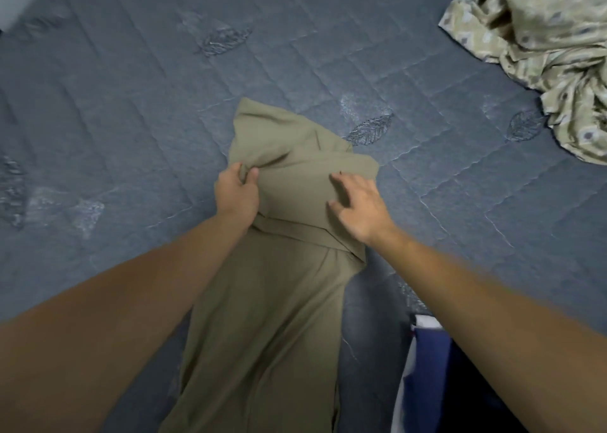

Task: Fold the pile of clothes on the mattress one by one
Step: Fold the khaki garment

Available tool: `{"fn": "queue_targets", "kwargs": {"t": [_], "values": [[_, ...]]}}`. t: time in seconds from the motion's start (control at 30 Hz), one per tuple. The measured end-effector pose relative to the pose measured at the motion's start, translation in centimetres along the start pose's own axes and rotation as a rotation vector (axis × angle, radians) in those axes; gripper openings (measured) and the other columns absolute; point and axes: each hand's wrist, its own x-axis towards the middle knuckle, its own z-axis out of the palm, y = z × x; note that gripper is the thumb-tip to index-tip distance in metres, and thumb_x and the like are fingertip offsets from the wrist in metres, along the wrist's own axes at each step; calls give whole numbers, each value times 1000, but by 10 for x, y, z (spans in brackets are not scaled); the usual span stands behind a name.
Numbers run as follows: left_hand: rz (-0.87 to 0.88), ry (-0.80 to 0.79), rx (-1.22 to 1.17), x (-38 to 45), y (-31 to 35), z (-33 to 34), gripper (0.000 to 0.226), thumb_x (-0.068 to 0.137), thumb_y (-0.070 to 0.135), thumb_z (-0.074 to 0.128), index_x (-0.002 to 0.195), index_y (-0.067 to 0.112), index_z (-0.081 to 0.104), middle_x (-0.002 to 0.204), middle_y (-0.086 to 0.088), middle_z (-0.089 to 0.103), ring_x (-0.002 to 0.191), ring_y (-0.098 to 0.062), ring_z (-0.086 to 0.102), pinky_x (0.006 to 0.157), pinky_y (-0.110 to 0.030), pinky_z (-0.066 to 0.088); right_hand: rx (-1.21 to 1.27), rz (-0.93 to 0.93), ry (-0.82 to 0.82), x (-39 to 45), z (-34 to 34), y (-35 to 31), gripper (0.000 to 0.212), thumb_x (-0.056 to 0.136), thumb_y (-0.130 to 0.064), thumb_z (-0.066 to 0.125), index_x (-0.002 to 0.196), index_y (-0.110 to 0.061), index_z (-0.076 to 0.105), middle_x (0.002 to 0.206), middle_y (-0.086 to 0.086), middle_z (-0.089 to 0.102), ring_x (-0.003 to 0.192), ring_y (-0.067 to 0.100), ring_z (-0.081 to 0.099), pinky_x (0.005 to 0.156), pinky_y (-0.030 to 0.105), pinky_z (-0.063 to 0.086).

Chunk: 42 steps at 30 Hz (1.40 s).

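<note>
A grey-blue quilted mattress (131, 110) with stitched leaf shapes carries everything. An olive garment (269, 301) lies on it under both hands, running from beyond the fingers back toward the person. Far beyond the right hand (358, 206), a crumpled patterned beige cloth (542, 44) lies on the mattress.

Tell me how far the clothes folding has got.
Done: no finished folded piece is in view. In hand: the olive garment lies lengthwise on the mattress, its far end doubled back; the left hand pinches that fold, the right hand rests flat on it. Left: the crumpled patterned cloth at far right.
</note>
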Motion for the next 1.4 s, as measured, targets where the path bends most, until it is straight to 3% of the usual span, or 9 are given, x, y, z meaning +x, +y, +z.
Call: {"fn": "queue_targets", "kwargs": {"t": [0.1,0.17,0.27,0.4,0.77,1.03,1.17,1.27,1.4], "values": [[89,57,189,17,-16,-19,31,102,18,58,131,8,55,124,-16,62,117,-35,58,95,-45,47,-177,-12,-60,0,33,-16,64,105,-42,48,164,-34,23,173,-4,13,159,22,9,127,48,15],[432,51,438,15,-20,-26,61,98,18,59,154,14,36,154,-13,44,139,-32,44,112,-47,40,-280,2,-19,-1,54,-18,62,108,-45,34,165,-37,11,175,-5,0,161,21,-3,129,52,4],[1008,-310,759,12,-42,-23,65,100,40,42,161,20,32,169,-9,26,155,-29,25,126,-47,22,-378,0,93,-2,76,-20,60,109,-47,21,166,-35,5,175,-4,-3,161,21,-5,129,54,2],[810,-468,961,21,-83,-26,78,97,64,15,166,27,17,173,-13,6,160,-32,6,128,-51,10,-406,-13,130,-25,95,-20,62,107,-47,17,166,-32,8,175,-2,3,161,21,-1,129,52,5],[599,-569,876,-180,-202,-130,78,103,50,47,166,27,8,173,-17,-2,159,-38,0,127,-54,17,-291,51,2,-252,169,-25,66,103,-31,37,166,-23,18,174,8,6,161,29,2,127,52,20],[689,-688,800,-310,-289,-199,81,98,58,47,166,26,16,173,-11,-4,160,-32,1,127,-55,19,-437,-280,-199,-391,191,-5,88,89,-21,59,166,-23,16,175,1,1,161,24,-1,125,52,27],[786,-680,712,-308,-300,-208,88,91,40,75,163,23,28,174,-7,6,158,-35,16,121,-55,34,-391,-366,-303,-422,185,14,103,83,-22,65,167,-24,6,175,-4,-4,161,20,-8,128,41,22],[924,-706,681,-297,-300,-206,82,92,24,76,162,23,34,173,2,12,151,-34,30,113,-53,46,-331,-386,-269,-416,187,19,98,86,-10,64,167,-26,11,175,-7,-3,161,17,-5,119,40,40],[1005,-706,676,-285,-297,-207,90,73,-19,65,154,15,47,167,-1,31,129,-31,47,73,-40,61,-350,-406,-193,-400,190,22,97,78,13,57,163,-26,29,173,-7,14,161,14,4,88,38,61]]}}
